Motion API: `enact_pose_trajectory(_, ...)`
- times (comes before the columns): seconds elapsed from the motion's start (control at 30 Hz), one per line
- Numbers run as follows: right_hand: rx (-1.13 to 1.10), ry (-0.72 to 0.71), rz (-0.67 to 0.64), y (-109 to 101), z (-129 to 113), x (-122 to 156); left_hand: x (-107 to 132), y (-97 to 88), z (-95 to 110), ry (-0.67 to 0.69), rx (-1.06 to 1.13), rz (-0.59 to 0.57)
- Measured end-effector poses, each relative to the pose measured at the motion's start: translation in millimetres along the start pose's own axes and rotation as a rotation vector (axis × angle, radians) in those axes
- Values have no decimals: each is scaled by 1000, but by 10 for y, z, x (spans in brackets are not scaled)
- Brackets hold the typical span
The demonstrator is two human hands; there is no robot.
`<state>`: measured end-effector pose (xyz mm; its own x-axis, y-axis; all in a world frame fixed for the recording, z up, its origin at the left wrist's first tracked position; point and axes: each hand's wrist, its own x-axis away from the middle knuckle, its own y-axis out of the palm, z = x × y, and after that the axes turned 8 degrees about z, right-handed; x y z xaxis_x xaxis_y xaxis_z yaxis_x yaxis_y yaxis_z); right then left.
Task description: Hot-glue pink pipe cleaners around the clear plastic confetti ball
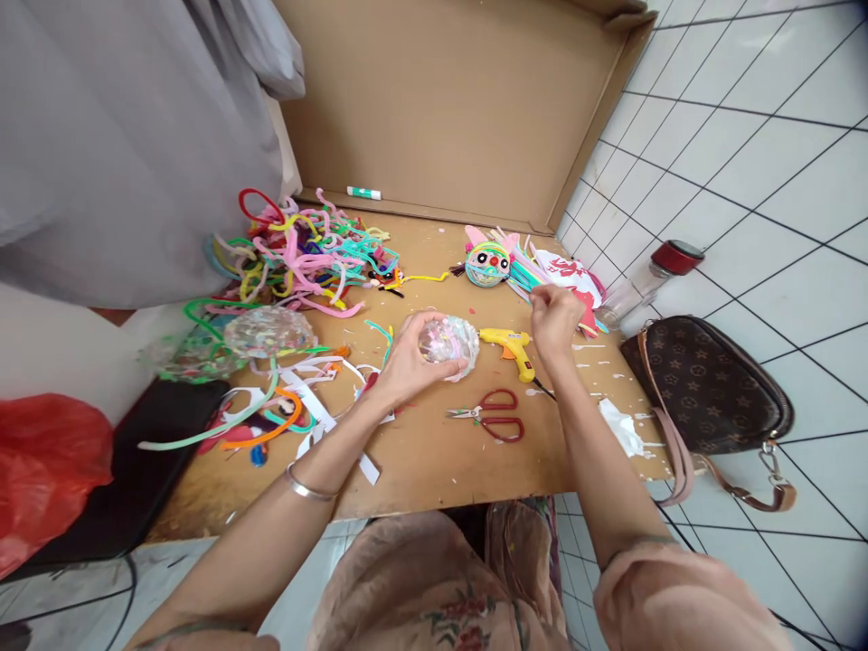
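Note:
My left hand [407,357] is wrapped round the side of a clear, round, crumpled-looking plastic piece [465,336] with pink and white bits showing through it. To the right, my right hand [554,318] is raised with its fingers curled closed; whatever is in them, if anything, is hidden. Between the two hands a yellow glue gun [510,342] lies with its nozzle close to the plastic piece. Red-handled scissors [500,418] rest open nearer the front edge. Behind the right hand sits a decorated ball [486,264] with eyes, a red nose and pink ears.
A heap of coloured pipe cleaners [298,253] fills the back left. Another clear plastic piece [268,332] lies beside white paper strips [313,402]. A glue stick [364,193] is at the back. On the right stand a bottle [651,280] and a brown handbag [712,384].

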<state>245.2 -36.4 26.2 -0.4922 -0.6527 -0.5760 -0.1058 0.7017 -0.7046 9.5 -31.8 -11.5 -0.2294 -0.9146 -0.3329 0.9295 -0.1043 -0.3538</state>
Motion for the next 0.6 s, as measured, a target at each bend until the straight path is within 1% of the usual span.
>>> enact_pose_trajectory(0.07, -2, 21, 25, 28, 79, -276, 8, 4, 6, -2, 0, -4)
enact_pose_trajectory(0.13, 15, 59, 65, 69, 212, -537, 10, 3, 11, -4, 3, -4)
enact_pose_trajectory(0.17, 43, 65, 67, 90, 290, -649, 8, 0, 13, -4, 5, -3)
enact_pose_trajectory(0.23, 118, 52, 20, 133, 448, -829, 0, -9, 15, 0, 9, 4)
enact_pose_trajectory(0.27, 172, 27, -26, 156, 522, -898, -5, -15, 16, 1, 13, 11)
enact_pose_trajectory(0.4, 232, 0, -136, 301, 748, -1086, -24, -31, 24, -8, 13, 29)
enact_pose_trajectory(0.6, 373, 93, -294, 597, 957, -1265, -28, -30, 25, -39, 13, 19)
